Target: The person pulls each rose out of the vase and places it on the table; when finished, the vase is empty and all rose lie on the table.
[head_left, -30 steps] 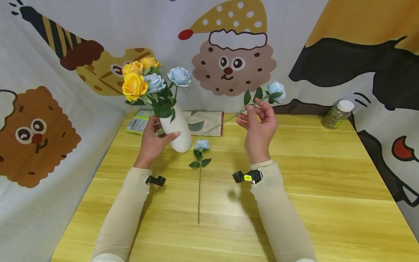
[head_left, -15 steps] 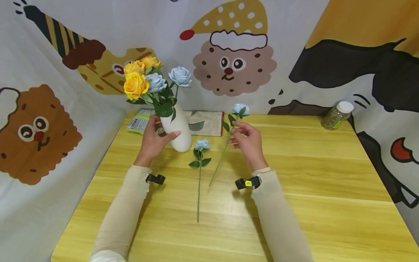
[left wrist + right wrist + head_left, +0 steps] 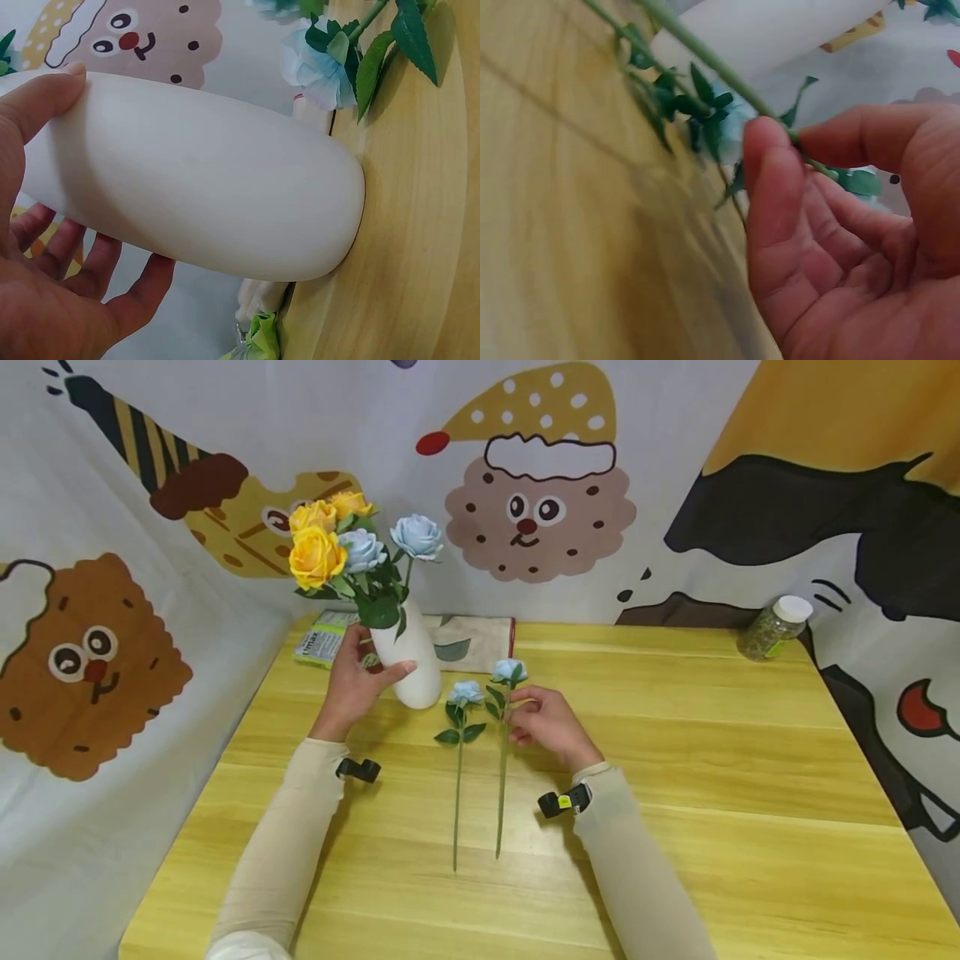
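Note:
My left hand (image 3: pixel 362 681) grips a white vase (image 3: pixel 411 660), its thumb on the near side and its fingers round the back. Several yellow roses (image 3: pixel 317 557) and two light blue roses (image 3: pixel 417 537) stand in the vase. With thumb and fingertips my right hand (image 3: pixel 551 722) pinches the green stem of another light blue rose (image 3: pixel 510 672), just below its leaves; the right wrist view shows the stem (image 3: pixel 727 79) between the fingertips. Left of it, a second loose light blue rose (image 3: pixel 466 692) lies on the table, its stem pointing toward me.
Behind the vase lie a green-and-white packet (image 3: pixel 324 640) and a folded beige cloth (image 3: pixel 480 642) with a red edge. A lidded jar (image 3: pixel 776 628) stands at the back right of the wooden table (image 3: pixel 750 760). A cartoon-printed curtain (image 3: pixel 540 527) hangs behind.
My right hand has come down and toward me with its light blue rose, whose stem has swung round to lie beside the other loose rose. The left hand stays on the vase.

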Tool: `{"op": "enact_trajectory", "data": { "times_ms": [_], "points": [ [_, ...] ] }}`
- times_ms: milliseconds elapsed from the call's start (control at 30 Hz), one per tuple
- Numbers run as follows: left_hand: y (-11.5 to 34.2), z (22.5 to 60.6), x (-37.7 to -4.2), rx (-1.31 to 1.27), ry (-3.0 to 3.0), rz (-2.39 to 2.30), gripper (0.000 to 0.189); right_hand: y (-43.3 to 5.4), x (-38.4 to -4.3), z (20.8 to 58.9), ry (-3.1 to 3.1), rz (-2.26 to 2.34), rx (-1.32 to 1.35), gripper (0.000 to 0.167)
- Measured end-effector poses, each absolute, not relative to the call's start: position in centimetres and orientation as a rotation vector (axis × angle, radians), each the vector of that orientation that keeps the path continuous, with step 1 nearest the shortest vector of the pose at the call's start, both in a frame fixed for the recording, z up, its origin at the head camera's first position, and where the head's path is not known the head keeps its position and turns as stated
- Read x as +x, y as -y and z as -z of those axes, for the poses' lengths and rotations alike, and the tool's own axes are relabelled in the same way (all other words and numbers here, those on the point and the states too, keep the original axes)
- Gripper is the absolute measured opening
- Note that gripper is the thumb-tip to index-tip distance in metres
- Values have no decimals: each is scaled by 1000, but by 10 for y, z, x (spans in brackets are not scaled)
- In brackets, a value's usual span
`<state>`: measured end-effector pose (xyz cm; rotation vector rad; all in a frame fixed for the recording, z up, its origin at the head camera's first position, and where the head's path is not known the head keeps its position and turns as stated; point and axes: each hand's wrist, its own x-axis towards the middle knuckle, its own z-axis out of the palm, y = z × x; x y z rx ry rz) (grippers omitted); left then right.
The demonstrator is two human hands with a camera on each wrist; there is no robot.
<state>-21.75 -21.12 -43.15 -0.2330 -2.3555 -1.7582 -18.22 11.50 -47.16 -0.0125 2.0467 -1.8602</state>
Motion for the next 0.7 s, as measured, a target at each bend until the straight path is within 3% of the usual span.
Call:
{"op": "enact_trajectory", "data": {
  "times_ms": [700],
  "points": [
    [211,429,-217,-213,2371,1753,76,-102,-179,483,-2144,1624,-24,45]
  ]
}}
